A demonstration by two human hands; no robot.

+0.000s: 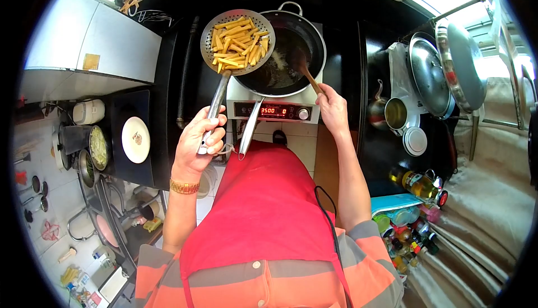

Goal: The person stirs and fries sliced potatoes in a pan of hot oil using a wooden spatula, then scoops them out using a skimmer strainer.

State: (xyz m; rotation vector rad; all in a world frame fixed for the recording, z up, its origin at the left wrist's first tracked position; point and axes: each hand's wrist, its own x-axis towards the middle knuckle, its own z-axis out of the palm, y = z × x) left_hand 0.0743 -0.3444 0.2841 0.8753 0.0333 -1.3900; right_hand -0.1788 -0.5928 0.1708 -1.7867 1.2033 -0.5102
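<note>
Two hands are busy at the stove. My left hand [200,137] is wrapped tight around the metal handle of a skimmer [237,42], holding its perforated bowl up over the far left rim of the wok [314,39]. A heap of golden fries [238,44] lies in that bowl. My right hand [332,109] is closed on the wooden handle of a spatula [308,75] whose far end dips into the dark oil in the wok. The wok sits on an induction cooker [274,110] with red digits lit on its near panel. A second long metal handle [249,128] hangs off the cooker's near edge. To the left, a white plate [135,139] rests on the dark surface [168,84]. On the right stand a small pot [395,113] and large steel lids [428,72].
</note>
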